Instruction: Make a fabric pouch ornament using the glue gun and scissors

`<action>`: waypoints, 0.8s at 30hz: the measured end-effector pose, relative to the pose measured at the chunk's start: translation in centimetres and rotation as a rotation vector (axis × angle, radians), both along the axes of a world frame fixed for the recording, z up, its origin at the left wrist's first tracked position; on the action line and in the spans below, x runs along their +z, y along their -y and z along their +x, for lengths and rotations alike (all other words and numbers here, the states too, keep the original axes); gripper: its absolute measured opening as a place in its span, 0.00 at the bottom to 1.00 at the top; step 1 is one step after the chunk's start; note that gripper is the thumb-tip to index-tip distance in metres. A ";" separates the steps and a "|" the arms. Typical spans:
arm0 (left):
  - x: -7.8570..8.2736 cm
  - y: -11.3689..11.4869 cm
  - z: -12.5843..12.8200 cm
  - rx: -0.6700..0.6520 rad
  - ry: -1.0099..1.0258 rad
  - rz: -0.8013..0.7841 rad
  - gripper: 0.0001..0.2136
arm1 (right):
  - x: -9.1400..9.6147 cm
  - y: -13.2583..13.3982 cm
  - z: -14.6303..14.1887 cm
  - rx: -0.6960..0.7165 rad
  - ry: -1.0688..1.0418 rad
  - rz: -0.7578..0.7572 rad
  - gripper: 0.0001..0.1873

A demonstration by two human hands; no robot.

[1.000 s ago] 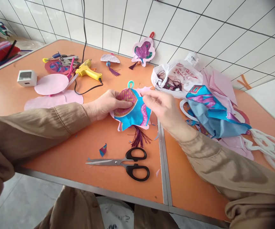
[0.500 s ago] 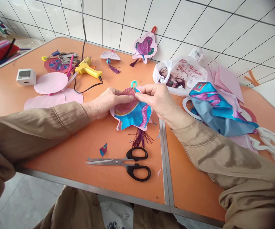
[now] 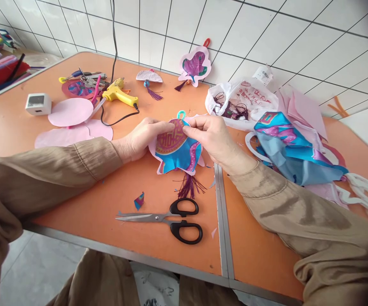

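Between my hands is a fabric pendant [image 3: 178, 148] in blue and purple with a pink backing, a turquoise loop at its top and a dark purple tassel [image 3: 189, 185] below. My left hand [image 3: 145, 138] grips its left edge, thumb on the patterned front. My right hand [image 3: 212, 138] pinches the upper right edge between thumb and fingers. Fingers behind the pendant are hidden. Just below the tassel lie black-handled scissors [image 3: 168, 218], blades toward the left and slightly apart. A small coloured fabric scrap [image 3: 139, 200] rests above the blades.
A yellow glue gun [image 3: 120, 93] with a black cord lies at the back left, by pink ovals [image 3: 70, 112] and a white box-shaped device [image 3: 38, 104]. A finished-looking pendant [image 3: 195, 66] leans on the tiled wall. Right of it are a plastic bag [image 3: 244, 102] and blue fabric [image 3: 298, 153].
My left thumb has drawn back a little to the left, so more of the purple pattern shows. Both hands still hold the pendant; the view has shifted slightly.
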State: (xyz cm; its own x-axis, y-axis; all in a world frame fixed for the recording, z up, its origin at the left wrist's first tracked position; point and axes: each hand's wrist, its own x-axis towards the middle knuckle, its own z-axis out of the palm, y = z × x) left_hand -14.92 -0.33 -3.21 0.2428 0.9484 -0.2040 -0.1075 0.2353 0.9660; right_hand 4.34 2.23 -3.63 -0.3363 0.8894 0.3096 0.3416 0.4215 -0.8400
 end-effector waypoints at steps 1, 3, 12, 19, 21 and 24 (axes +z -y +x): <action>0.0 0.0 0.0 -0.012 -0.029 -0.008 0.12 | 0.0 0.0 0.0 -0.009 0.013 -0.004 0.21; 0.1 -0.1 0.0 -0.040 -0.075 -0.024 0.10 | 0.0 0.0 -0.1 -0.026 0.036 -0.004 0.21; 0.4 0.1 0.3 -0.028 -0.041 -0.060 0.09 | 0.2 0.3 -0.4 -0.058 0.037 -0.055 0.19; 0.7 0.1 0.4 -0.020 -0.031 -0.101 0.11 | 0.4 0.5 -0.4 -0.045 0.038 -0.088 0.17; 0.8 0.1 0.4 -0.027 -0.034 -0.093 0.11 | 0.3 0.5 -0.3 -0.043 0.019 -0.082 0.18; 0.7 0.1 0.2 -0.047 -0.043 -0.075 0.11 | 0.2 0.4 -0.3 -0.039 0.004 -0.080 0.18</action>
